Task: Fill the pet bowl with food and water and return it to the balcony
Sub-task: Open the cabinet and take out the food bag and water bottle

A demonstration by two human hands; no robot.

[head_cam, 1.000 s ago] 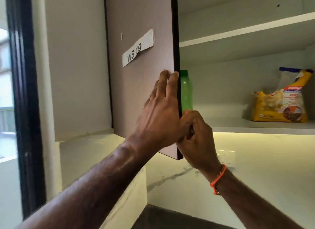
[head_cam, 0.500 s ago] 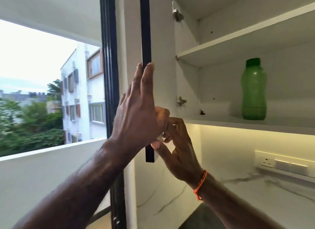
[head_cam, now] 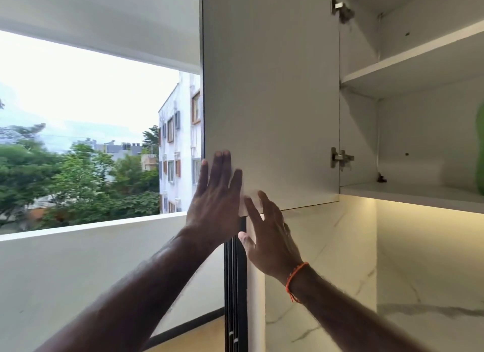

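Cabinet door (head_cam: pixel 272 97) swung wide, left hand (head_cam: pixel 214 194) flat on it, right hand (head_cam: pixel 272 236) spread beside, marble wall (head_cam: pixel 327 260) below.

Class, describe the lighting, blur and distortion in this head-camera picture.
Head view: sky overexposed, nearly white; warm strip light glows under the cabinet shelf; left hand fingertips slightly motion-blurred on the cabinet door; green bottle blurred, cropped at the edge; wide-angle lens tilts straight lines.

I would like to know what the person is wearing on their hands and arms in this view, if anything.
Both forearms are bare, with no sleeves in view. The left hand has no ring, watch or glove that shows. The right hand is also ungloved; at its wrist sits a thin orange thread band with a short loose end hanging.
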